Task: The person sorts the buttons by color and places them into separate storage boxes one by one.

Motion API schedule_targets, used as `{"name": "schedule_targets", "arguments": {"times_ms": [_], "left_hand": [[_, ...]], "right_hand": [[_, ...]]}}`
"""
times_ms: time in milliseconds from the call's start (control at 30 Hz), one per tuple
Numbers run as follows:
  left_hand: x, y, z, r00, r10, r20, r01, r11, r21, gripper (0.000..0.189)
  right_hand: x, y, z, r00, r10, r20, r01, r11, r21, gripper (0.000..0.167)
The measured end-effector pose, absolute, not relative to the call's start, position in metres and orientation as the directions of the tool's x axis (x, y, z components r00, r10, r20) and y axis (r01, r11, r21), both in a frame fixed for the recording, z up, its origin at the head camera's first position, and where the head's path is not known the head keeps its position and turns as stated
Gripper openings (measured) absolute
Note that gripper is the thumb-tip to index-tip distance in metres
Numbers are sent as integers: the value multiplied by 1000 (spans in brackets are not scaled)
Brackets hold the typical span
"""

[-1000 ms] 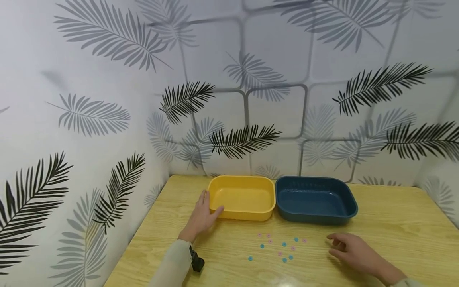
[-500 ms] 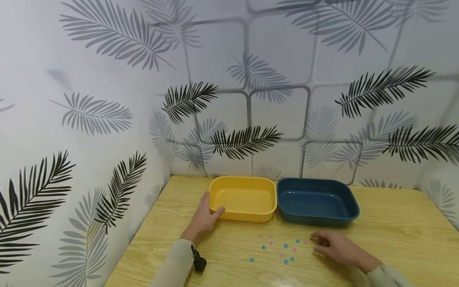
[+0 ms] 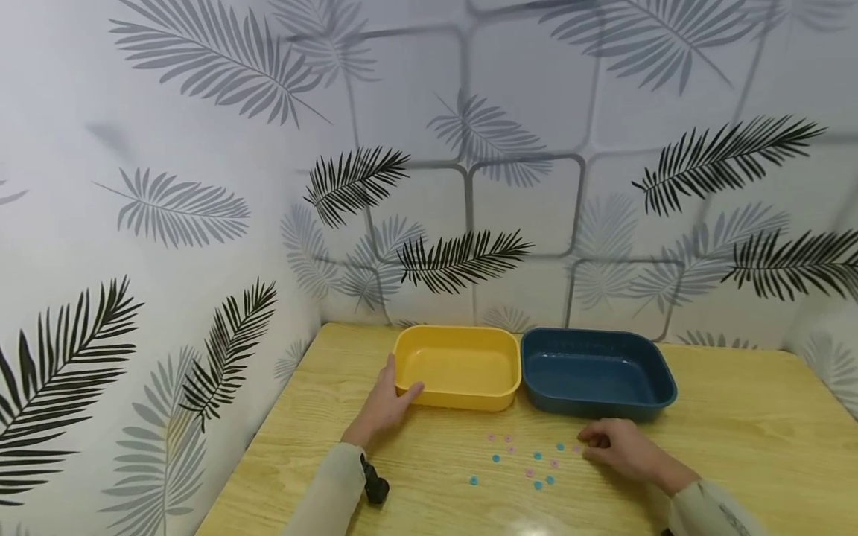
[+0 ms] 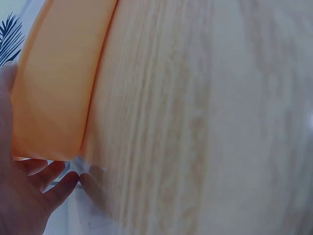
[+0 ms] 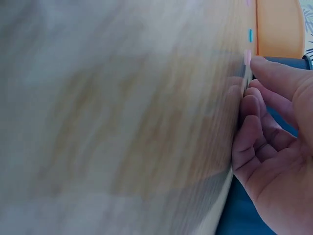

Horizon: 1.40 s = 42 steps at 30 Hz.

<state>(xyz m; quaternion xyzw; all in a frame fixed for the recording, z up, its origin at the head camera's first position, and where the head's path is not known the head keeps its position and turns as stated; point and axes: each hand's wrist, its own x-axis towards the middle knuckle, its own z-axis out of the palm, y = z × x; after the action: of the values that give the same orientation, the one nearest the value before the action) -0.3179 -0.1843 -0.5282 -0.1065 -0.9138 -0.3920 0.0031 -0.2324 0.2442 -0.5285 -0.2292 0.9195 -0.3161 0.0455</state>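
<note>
My left hand [image 3: 385, 402] holds the near left corner of the yellow plastic bin [image 3: 462, 400], its thumb at the front rim and its fingers along the left wall. In the left wrist view the fingers [image 4: 61, 191] lie spread by the bin's end. My right hand [image 3: 623, 447] is low over the table, loosely bent, with thumb and index finger apart. Its fingertips are right beside a small pink button-like disc [image 3: 576, 448]. In the right wrist view a fingertip overlaps the edge of that pink disc [image 5: 247, 57].
A dark blue bin [image 3: 596, 408] stands against the yellow bin's right side. Several small blue discs [image 3: 496, 458] and pink discs [image 3: 529, 473] lie scattered on the wood-grain table [image 3: 415, 499] before the bins. A leaf-patterned wall [image 3: 429, 149] rises behind.
My right hand has moved left, from the table right of the discs up to the rightmost pink disc. The left hand has stayed at the yellow bin's corner.
</note>
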Motion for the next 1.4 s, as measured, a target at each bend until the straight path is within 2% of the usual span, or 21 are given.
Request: {"name": "schedule_targets", "arguments": {"times_ms": [800,1400], "left_hand": [[-320,-184,-532,-981,183,71,175,647,742,98],[-320,-186,-527,-982,181,56,163,653,740,98]], "right_hand": [[-248,244,-536,-825,-556,102,-480,594,-645,10],[-249,237,-533,-852,-523,33,-409,623,-666,4]]}}
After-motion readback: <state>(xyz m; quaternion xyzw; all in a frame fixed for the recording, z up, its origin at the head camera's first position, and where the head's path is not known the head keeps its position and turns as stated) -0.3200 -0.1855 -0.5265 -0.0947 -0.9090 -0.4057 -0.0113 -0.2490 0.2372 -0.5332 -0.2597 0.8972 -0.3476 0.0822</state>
